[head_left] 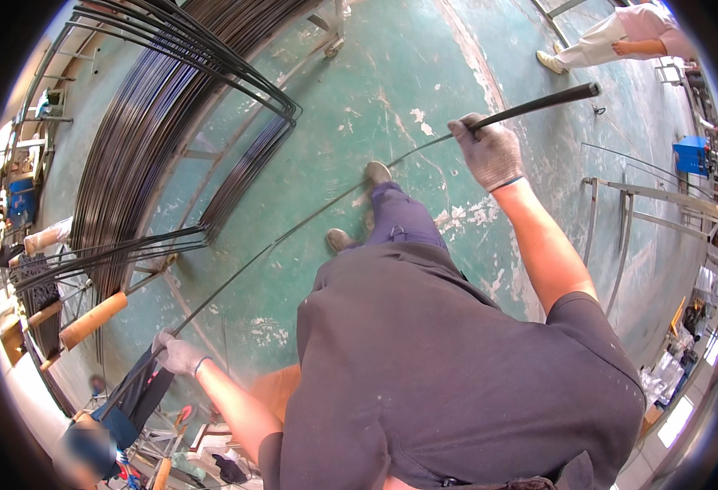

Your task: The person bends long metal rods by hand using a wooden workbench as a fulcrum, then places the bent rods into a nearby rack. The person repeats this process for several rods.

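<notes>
A long, thin black rod (273, 243) runs slantwise across in front of me, from the lower left to the upper right. My right hand (491, 153), in a pale grey work glove, is closed round it near its right end, which looks thicker close to the camera. Also gloved, my left hand (181, 357) grips the rod farther along at the lower left. Past that hand the rod runs on toward another person (134, 408) in dark clothes; whether that person touches it I cannot tell.
At the upper left, a large bundle of black rods (142, 139) lies on a metal rack, with bent rod frames (253, 94) beside it. Brown tubes (93, 319) stick out below. A metal stand (645, 196) and a blue box (691, 155) are at right. Another person (612, 41) stands at the upper right.
</notes>
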The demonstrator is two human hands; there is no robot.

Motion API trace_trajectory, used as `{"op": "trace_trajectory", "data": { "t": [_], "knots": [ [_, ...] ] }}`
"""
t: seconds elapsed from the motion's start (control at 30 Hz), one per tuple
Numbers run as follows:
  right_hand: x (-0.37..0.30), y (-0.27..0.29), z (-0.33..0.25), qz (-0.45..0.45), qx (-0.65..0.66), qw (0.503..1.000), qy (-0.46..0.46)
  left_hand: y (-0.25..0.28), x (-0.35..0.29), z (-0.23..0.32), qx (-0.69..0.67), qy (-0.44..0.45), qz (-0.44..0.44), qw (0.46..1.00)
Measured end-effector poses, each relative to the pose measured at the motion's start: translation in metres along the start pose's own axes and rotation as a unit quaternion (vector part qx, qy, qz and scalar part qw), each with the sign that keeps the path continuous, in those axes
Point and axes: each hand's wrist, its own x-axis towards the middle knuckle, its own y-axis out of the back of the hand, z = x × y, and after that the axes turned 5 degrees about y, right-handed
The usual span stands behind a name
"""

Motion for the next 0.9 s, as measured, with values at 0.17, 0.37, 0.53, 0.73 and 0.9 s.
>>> {"op": "trace_trajectory", "data": {
  "t": [0.17, 0.37, 0.53, 0.73, 0.9],
  "knots": [
    [-0.027, -0.021, -0.023, -0.049, -0.051, 0.992, 0.107, -0.005, -0.024, 0.007, -0.014, -0.031, 0.011, 0.999],
    [0.028, -0.002, 0.113, 0.103, 0.012, 0.983, -0.148, 0.006, -0.01, 0.006, -0.085, 0.007, 0.029, 0.996],
    [0.041, 0.015, 0.135, 0.1, 0.217, 0.95, -0.202, 0.018, -0.007, 0.001, -0.125, 0.027, -0.003, 0.992],
    [0.052, 0.024, 0.132, 0.132, 0.174, 0.954, -0.203, -0.001, -0.052, 0.021, -0.1, 0.049, -0.07, 0.991],
    [0.057, 0.044, 0.186, 0.089, 0.158, 0.954, -0.24, 0.0, -0.059, 0.029, -0.062, 0.039, -0.066, 0.995]
  ]
}}
